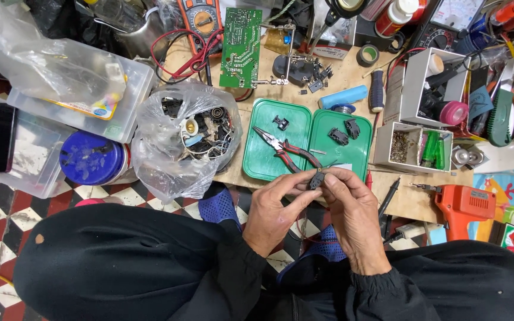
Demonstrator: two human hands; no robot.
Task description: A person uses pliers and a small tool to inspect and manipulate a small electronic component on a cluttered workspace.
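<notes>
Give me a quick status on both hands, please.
Left hand and right hand pinch small black part together. Pliers lie on green tray just beyond. Nothing between.

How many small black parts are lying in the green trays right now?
3: one in the left green tray near its top, two in the right green tray at and. Pliers may hide others.

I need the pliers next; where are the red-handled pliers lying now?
In the head view, the red-handled pliers lie in the left green tray, just beyond the left hand and right of the clear plastic bag.
</notes>
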